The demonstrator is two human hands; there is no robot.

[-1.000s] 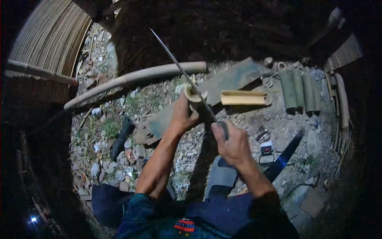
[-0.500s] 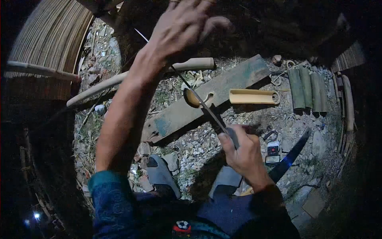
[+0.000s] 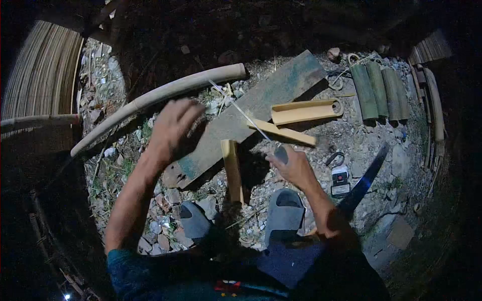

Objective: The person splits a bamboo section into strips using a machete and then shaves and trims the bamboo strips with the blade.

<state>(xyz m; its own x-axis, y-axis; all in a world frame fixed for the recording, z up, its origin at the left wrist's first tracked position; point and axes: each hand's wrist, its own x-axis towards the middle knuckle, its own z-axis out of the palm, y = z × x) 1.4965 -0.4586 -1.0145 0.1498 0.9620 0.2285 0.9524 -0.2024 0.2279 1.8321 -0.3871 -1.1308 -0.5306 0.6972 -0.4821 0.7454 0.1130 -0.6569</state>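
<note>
My right hand (image 3: 291, 164) is closed round the dark handle of a long knife (image 3: 243, 113), whose blade points up and left across a wooden board (image 3: 216, 138). My left hand (image 3: 176, 125), slightly blurred, is over the board's left part with its fingers apart and nothing visible in it. One split bamboo piece (image 3: 232, 168) stands tilted at the board's near edge. Another split piece (image 3: 291, 134) lies under the blade, partly on the board. A wider bamboo half (image 3: 306, 112) rests behind it, at the board's right edge.
A long curved bamboo pole (image 3: 155, 98) lies behind the board. Several green bamboo pieces (image 3: 376, 93) are at the right. A dark blade (image 3: 366, 180) and a small white and black device (image 3: 340, 181) lie nearer. Grey sandals (image 3: 285, 213) are on my feet.
The upright bamboo under the knife is now in two separate split pieces. My left hand has come down from above to the board's left side. My right hand still holds the knife.
</note>
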